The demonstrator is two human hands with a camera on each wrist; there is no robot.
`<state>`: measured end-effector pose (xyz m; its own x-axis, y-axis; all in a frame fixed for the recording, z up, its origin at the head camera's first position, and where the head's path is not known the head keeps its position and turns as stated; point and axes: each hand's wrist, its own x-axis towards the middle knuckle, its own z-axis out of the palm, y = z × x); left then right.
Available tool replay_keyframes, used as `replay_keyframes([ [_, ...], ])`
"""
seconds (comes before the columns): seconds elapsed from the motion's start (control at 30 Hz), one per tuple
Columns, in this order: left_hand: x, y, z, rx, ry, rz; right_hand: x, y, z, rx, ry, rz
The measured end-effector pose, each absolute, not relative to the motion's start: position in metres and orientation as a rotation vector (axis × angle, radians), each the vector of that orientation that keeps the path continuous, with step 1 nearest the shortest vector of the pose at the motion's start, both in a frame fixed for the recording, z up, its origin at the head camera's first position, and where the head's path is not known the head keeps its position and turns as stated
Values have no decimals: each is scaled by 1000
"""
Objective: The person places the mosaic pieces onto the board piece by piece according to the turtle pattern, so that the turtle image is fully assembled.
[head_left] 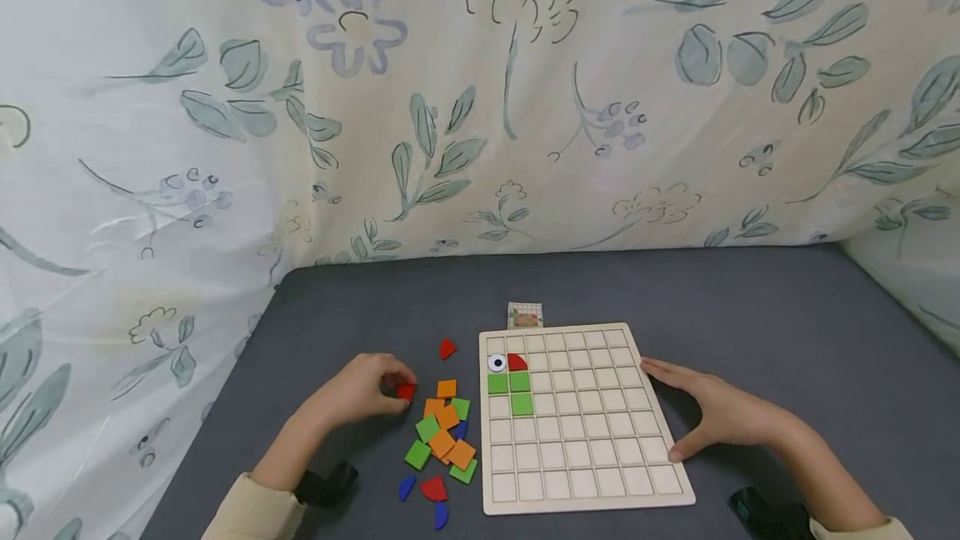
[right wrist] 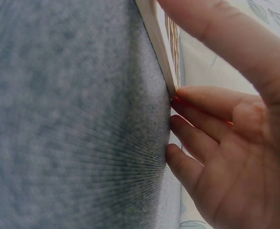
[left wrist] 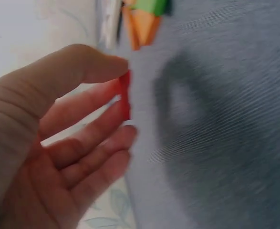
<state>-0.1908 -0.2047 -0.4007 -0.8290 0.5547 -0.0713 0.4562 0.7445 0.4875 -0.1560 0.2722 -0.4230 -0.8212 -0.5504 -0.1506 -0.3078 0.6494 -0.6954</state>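
Thumb and fingertips of my left hand [head_left: 367, 390] pinch a small red tile [head_left: 406, 392] left of the loose pieces. In the left wrist view the red tile [left wrist: 125, 98] is seen edge-on, held off the dark cloth. My right hand [head_left: 708, 407] rests against the right edge of a pale wooden grid board [head_left: 585, 440], thumb and fingers spread along it. Toward the board's upper left lie a white eye tile [head_left: 497, 363], a red quarter-round [head_left: 517, 362] and green tiles [head_left: 522, 404]. The right wrist view shows fingertips at the board's side [right wrist: 161, 52].
Loose orange tiles [head_left: 447, 388], green tiles [head_left: 417, 455] and blue pieces [head_left: 441, 515] lie left of the board, some overlapping. Two red pieces, one above [head_left: 447, 348] and one below [head_left: 433, 488], flank them. A small picture card [head_left: 525, 315] touches the board's top edge. Patterned curtain [head_left: 450, 107] surrounds the table.
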Motion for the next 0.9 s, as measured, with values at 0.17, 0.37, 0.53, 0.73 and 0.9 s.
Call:
replay_keyframes([
  [0.17, -189, -212, -386, 781, 2630, 732, -156, 272, -423, -674, 2526, -960],
  [0.37, -186, -210, -374, 792, 2589, 763, -156, 272, -422, -661, 2525, -960],
  [0.53, -184, -195, -374, 829, 2575, 768, -156, 272, -422, -666, 2515, -966],
  [0.73, -186, -167, -378, 886, 2606, 699, -155, 272, -420, -647, 2507, -972],
  [0.9, -186, -142, -378, 958, 2617, 656, -156, 271, -418, -663, 2501, -971],
])
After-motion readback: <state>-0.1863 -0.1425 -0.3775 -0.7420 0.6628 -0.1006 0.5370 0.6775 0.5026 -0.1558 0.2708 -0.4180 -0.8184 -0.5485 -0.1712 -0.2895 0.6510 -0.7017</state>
